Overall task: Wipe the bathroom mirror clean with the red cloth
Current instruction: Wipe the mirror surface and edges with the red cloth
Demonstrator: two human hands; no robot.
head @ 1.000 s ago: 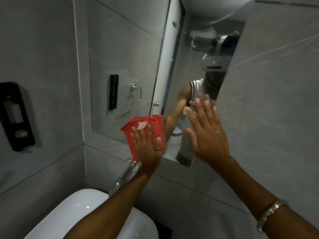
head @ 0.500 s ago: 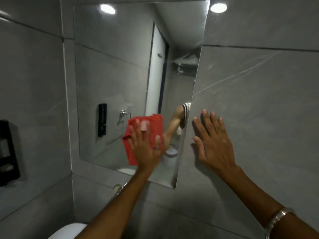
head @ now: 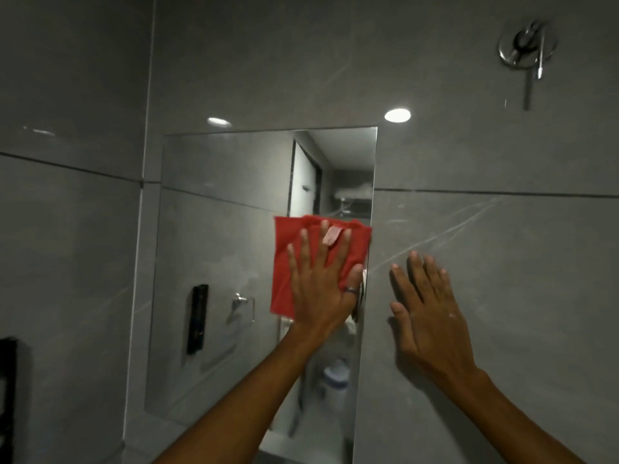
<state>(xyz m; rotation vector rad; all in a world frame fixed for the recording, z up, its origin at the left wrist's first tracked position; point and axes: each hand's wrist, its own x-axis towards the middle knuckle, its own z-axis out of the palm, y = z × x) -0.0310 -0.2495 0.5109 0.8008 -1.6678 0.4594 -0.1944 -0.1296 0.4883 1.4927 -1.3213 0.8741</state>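
Observation:
The rectangular mirror (head: 217, 262) is set into the grey tiled wall. A folded red cloth (head: 288, 262) with a small pale label lies flat against the glass near the mirror's right edge, about halfway up. My left hand (head: 321, 283), a ring on one finger, presses the cloth to the glass with its fingers spread. Flat on the grey tile just right of the mirror rests my right hand (head: 425, 313), fingers apart, holding nothing.
A chrome wall tap (head: 526, 48) sits high on the right. A black dispenser (head: 6, 396) hangs on the left wall at the frame edge. The mirror reflects a black dispenser, a chrome holder and a doorway.
The view has tilted up, so the basin has dropped out of sight. My left hand has slid the cloth up and right on the glass. My right hand stays flat on the tile.

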